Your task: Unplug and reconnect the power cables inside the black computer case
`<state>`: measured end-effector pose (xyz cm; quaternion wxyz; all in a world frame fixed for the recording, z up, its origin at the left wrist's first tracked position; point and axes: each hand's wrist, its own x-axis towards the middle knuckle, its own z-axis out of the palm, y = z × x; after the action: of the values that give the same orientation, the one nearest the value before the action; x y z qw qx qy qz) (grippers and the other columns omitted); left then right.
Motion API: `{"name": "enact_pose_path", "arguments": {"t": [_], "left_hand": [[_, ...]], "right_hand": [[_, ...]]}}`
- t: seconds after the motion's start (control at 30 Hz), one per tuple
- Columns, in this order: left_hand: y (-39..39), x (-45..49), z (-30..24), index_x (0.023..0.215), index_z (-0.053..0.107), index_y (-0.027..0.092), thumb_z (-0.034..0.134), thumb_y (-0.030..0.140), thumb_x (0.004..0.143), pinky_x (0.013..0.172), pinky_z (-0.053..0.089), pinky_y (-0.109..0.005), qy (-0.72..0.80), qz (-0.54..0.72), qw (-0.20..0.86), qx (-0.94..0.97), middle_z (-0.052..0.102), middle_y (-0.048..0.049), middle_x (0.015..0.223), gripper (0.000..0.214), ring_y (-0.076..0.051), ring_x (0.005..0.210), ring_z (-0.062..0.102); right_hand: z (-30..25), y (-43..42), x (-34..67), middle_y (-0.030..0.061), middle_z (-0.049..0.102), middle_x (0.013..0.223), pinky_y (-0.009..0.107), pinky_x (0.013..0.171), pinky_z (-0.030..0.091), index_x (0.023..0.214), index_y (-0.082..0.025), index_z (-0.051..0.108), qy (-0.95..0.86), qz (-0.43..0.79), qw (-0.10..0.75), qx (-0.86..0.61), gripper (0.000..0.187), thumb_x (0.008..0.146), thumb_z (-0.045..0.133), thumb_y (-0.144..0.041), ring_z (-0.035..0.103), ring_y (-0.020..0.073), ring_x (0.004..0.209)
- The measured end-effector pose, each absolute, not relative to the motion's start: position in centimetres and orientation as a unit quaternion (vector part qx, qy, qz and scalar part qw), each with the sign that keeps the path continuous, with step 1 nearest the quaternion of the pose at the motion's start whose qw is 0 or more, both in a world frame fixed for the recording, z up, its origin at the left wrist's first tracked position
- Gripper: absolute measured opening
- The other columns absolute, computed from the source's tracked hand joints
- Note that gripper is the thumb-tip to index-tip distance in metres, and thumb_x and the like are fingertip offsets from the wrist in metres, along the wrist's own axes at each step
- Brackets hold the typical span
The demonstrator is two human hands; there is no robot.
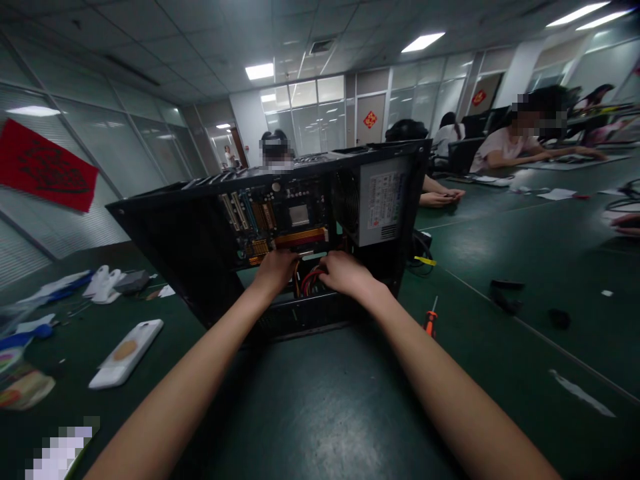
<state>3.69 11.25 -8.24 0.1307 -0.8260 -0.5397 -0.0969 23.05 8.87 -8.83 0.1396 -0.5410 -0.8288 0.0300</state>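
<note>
Office: grey tiled ceiling (pixel 200 33) holds white rectangular light panels (pixel 259 71); framed glass partitions (pixel 310 110) stand behind; people (pixel 503 148) sit along green tabletop (pixel 475 243).

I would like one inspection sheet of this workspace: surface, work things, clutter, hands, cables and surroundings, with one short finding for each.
Surface: green table, shiny under the light.
Work things: PC case standing on the table, side open; motherboard and power supply inside.
Clutter: white item at left; screwdriver at right.
Hands: left hand and right hand reach into the case; grip cannot be told.
Cables: coloured wires between the hands; black cable right of the case.
Surroundings: seated people, ceiling lights.
</note>
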Motion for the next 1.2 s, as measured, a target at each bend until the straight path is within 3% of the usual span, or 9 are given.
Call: {"name": "enact_pose_path", "arguments": {"t": [0.33, 0.63, 0.83, 1.03, 1.2], "left_hand": [[11.9, 3.6, -8.3, 0.109, 0.072, 0.019, 0.052, 0.026, 0.096, 0.079, 0.051, -0.029, -0.555, -0.111, 0.119, -0.816, 0.074, -0.0092, 0.105, 0.025, -0.023, 0.098, 0.070], [11.4, 3.5, -8.7, 0.108, 0.072, 0.021, 0.060, 0.028, 0.090, 0.076, 0.050, -0.028, -0.611, -0.180, 0.057, -0.769, 0.076, -0.0068, 0.098, 0.023, -0.022, 0.091, 0.071], [10.7, 2.9, -9.0, 0.091, 0.079, 0.023, 0.048, 0.051, 0.095, 0.074, 0.050, -0.030, -0.616, -0.173, 0.008, -0.769, 0.077, -0.0089, 0.087, 0.042, -0.025, 0.088, 0.071], [10.4, 3.6, -8.8, 0.089, 0.077, 0.023, 0.046, 0.036, 0.092, 0.072, 0.050, -0.030, -0.624, -0.146, 0.029, -0.767, 0.077, -0.0093, 0.092, 0.034, -0.025, 0.089, 0.072], [10.4, 3.6, -8.7, 0.090, 0.075, 0.022, 0.043, 0.037, 0.093, 0.073, 0.052, -0.033, -0.625, -0.139, 0.032, -0.768, 0.076, -0.0104, 0.095, 0.035, -0.027, 0.090, 0.072]], "right_hand": [[-8.5, 9.1, 23.2, 0.0138, 0.074, 0.105, 0.027, 0.082, 0.046, 0.102, -0.014, 0.075, -0.863, 0.001, 0.158, -0.479, 0.023, 0.090, 0.056, -0.021, 0.068, 0.0236, 0.099], [-9.8, 9.8, 23.2, 0.0122, 0.063, 0.112, 0.028, 0.088, 0.045, 0.114, -0.013, 0.069, -0.862, 0.005, 0.203, -0.465, 0.028, 0.087, 0.060, -0.013, 0.062, 0.0222, 0.104], [-9.0, 10.0, 22.6, 0.0108, 0.059, 0.115, 0.028, 0.080, 0.045, 0.114, -0.016, 0.065, -0.872, -0.041, 0.173, -0.457, 0.023, 0.092, 0.055, -0.016, 0.064, 0.0208, 0.098], [-8.1, 11.6, 20.9, 0.0125, 0.058, 0.119, 0.029, 0.075, 0.046, 0.113, -0.015, 0.061, -0.892, -0.116, 0.114, -0.422, 0.023, 0.097, 0.044, -0.013, 0.066, 0.0217, 0.096], [-8.2, 11.9, 20.4, 0.0153, 0.058, 0.119, 0.031, 0.078, 0.048, 0.115, -0.013, 0.057, -0.883, -0.132, 0.099, -0.441, 0.024, 0.098, 0.040, -0.012, 0.066, 0.0238, 0.101]]}}
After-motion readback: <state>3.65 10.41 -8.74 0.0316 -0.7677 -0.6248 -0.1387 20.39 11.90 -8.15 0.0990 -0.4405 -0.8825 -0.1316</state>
